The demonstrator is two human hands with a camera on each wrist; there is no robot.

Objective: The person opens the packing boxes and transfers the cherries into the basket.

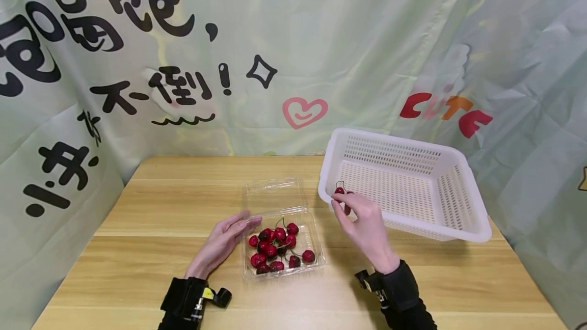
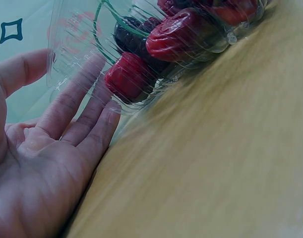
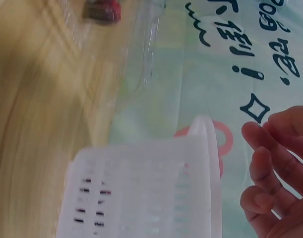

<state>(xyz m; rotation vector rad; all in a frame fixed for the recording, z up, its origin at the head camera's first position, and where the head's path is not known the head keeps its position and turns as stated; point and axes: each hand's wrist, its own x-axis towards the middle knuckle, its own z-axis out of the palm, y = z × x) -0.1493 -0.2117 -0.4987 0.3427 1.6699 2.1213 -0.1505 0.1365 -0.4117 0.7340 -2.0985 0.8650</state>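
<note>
And over on the back and both sides, pale green cloth (image 1: pixel 257 24), printed with black lettering and a pink heart; below it, a light wooden table (image 1: pixel 160 253); on the table's right, a big white basket (image 1: pixel 390 185), slotted all over; left of it and nearer, a clear box (image 1: pixel 313 238), with its lid (image 1: pixel 275 192) flipped back away from the person; now to the hands, both beyond black sleeves and straps; at the box's left side, the left hand (image 1: pixel 220 242), released, fingers long and nearly straight, touching the clear plastic; over at the basket's near left corner, the right hand (image 1: pixel 369 228), palm down, fingers bent, thumb close to the index finger; clenched or grasping a cherry, cannot tell from here; smallest of all, the cherries (image 1: pixel 271 251), dark red to bright red, some with green stems, piled mostly toward the left and front of the box; and right by those bent fingertips, at the basket's corner, a few more cherries, partly hidden.
</note>
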